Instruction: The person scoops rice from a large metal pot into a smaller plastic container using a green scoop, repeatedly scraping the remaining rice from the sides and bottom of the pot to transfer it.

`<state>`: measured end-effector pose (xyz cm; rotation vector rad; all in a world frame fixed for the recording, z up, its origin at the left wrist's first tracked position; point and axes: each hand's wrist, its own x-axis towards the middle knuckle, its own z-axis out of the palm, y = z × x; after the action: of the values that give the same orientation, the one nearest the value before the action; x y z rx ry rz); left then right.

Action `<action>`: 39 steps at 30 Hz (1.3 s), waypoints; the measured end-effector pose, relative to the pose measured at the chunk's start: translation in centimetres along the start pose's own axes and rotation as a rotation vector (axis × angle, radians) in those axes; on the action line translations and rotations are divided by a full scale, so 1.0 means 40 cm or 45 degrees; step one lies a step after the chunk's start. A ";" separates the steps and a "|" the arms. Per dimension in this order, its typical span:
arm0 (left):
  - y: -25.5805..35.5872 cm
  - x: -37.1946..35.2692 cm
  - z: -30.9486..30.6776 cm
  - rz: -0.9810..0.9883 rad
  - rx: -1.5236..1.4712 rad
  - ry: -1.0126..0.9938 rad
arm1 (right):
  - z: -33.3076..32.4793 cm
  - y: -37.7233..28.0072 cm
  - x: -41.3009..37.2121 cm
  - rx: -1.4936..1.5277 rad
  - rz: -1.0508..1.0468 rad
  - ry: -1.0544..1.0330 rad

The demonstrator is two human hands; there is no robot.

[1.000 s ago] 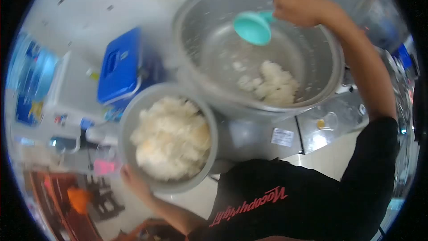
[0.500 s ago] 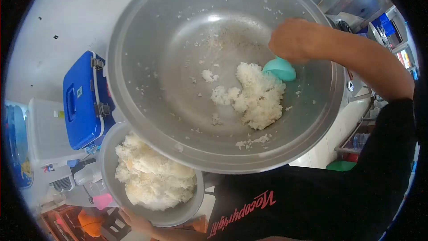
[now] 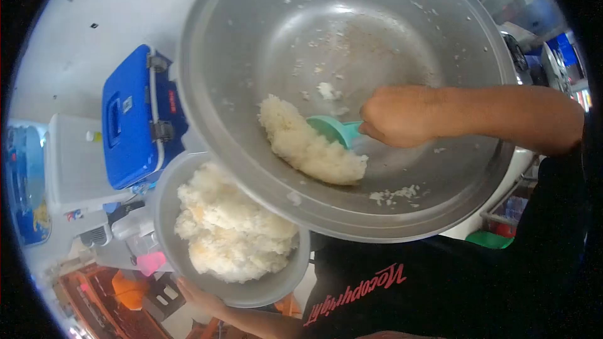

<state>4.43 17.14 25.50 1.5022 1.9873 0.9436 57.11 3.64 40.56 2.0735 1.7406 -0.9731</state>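
My right hand [image 3: 399,117] is closed round the handle of a turquoise scoop [image 3: 331,129] inside a large grey metal pot [image 3: 276,44]. Against the scoop lies a clump of white rice [image 3: 308,149], near the pot's lower left wall. Loose grains and a small lump are scattered over the pot's inside. Below and to the left is a smaller grey bowl [image 3: 164,196] heaped with rice [image 3: 232,229]. My left hand [image 3: 198,298] is at this bowl's lower outer side, with its fingers partly in view against the wall; what they grip is hidden.
A blue cooler box [image 3: 129,119] stands left of the pot, beside a white container [image 3: 78,163]. Farther left is a blue tub [image 3: 25,182]. A pink item [image 3: 151,263] and an orange item [image 3: 130,290] are at the lower left. A green item [image 3: 490,239] shows at the lower right.
My right hand has moved the scoop left through the pot, and the rice clump has shifted left with it. The view has shifted slightly. My left hand stays at the bowl.
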 end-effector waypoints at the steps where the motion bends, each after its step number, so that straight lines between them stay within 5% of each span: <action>1: -0.014 0.007 0.003 0.050 -0.040 0.017 | -0.009 -0.009 0.014 0.074 0.056 0.032; 13: 0.046 -0.010 0.001 -0.090 -0.108 -0.115 | -0.077 0.038 -0.047 0.304 -0.228 0.132; 16: 0.039 -0.009 0.010 -0.049 -0.229 -0.054 | -0.067 0.057 -0.057 0.620 -0.094 -0.043; 26: 0.054 -0.025 0.007 0.136 -0.208 -0.072 | -0.137 0.065 -0.077 0.869 0.122 0.084; 39: 0.054 -0.023 0.014 0.179 -0.242 -0.020 | -0.368 -0.298 -0.190 0.582 0.056 0.381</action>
<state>6.49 16.74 26.75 1.5514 1.7444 1.1398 50.15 9.43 58.86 2.6497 1.7175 -1.1876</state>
